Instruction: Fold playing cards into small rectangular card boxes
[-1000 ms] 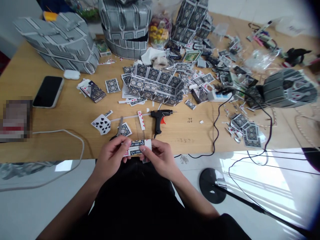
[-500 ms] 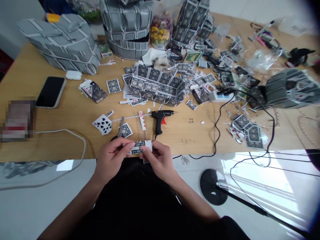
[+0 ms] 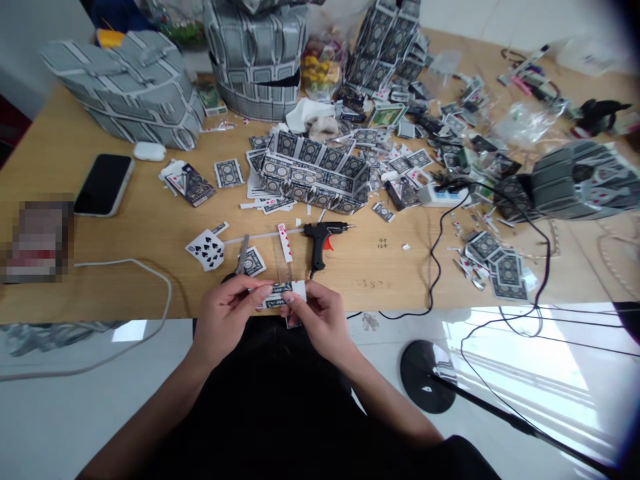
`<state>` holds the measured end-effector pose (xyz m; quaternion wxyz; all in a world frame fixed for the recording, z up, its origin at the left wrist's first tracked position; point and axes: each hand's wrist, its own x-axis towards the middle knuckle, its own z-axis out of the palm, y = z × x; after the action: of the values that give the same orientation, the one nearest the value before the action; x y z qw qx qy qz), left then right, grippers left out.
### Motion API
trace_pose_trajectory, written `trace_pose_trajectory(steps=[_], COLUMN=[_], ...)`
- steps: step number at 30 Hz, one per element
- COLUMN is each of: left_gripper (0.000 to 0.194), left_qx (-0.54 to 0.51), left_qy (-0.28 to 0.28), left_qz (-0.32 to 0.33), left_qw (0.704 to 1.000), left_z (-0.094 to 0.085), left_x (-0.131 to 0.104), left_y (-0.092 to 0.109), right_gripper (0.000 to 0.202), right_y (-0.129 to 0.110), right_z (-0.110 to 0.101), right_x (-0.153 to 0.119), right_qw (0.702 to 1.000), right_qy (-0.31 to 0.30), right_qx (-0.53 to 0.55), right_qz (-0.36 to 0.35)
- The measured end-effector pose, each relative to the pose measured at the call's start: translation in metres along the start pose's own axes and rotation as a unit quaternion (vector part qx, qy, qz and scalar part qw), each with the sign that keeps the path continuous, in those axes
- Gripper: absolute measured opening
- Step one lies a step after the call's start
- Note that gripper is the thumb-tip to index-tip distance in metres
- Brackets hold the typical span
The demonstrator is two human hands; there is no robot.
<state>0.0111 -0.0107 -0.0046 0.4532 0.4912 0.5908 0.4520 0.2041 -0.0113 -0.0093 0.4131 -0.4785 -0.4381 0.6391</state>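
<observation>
Between my two hands, at the table's front edge, is a folded playing card [image 3: 278, 301] with a dark patterned back and white borders. My left hand [image 3: 227, 313] pinches its left end, thumb on top. My right hand [image 3: 320, 313] grips the right end, its thumb pressed on the card and the other fingers partly hidden beneath. Just beyond lie a pair of scissors [image 3: 243, 253], a card lying pattern up [image 3: 253, 261], a cut strip of a ten of diamonds [image 3: 285, 243] and a black glue gun [image 3: 317, 247] with a red trigger. A spade card [image 3: 206, 250] rests to the left.
An open box woven from cards [image 3: 315, 175] stands mid-table among loose cards. Grey woven bags [image 3: 125, 90] are at the back. A phone [image 3: 104, 185] lies left. A black cable [image 3: 434, 267] runs from a power strip [image 3: 443, 195] over the front edge.
Both hands keep hold of the folded card, with only a very slight shift of the fingers. The things on the table stay where they were; the view has moved slightly.
</observation>
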Motion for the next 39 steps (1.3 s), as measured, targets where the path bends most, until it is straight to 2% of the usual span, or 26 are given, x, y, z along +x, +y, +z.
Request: trace_pose_trajectory(steps=[14, 18, 23, 30, 39], left_gripper=[0.004, 0.009, 0.028, 0.023, 0.014], left_qx=[-0.026, -0.039, -0.077, 0.046, 0.068], left_qy=[0.051, 0.014, -0.042, -0.026, -0.008], left_qz=[-0.012, -0.028, -0.049, -0.012, 0.018], left_qw=[0.998, 0.999, 0.995, 0.999, 0.998], left_z=[0.003, 0.000, -0.010, -0.010, -0.007], left_x=[0.001, 0.004, 0.010, 0.010, 0.002], left_y=[0.009, 0.002, -0.009, 0.003, 0.006], right_gripper=[0.038, 0.040, 0.042, 0.043, 0.044], right_y=[-0.005, -0.007, -0.012, -0.005, -0.001], right_z=[0.005, 0.005, 0.002, 0.004, 0.006], right_x=[0.003, 0.005, 0.007, 0.005, 0.005], right_qw=[1.000, 1.000, 1.000, 1.000, 1.000], right_qy=[0.000, -0.005, -0.025, 0.000, 0.023], right_qx=[0.013, 0.008, 0.013, 0.001, 0.014], right_qz=[0.000, 0.000, 0.013, 0.010, 0.010])
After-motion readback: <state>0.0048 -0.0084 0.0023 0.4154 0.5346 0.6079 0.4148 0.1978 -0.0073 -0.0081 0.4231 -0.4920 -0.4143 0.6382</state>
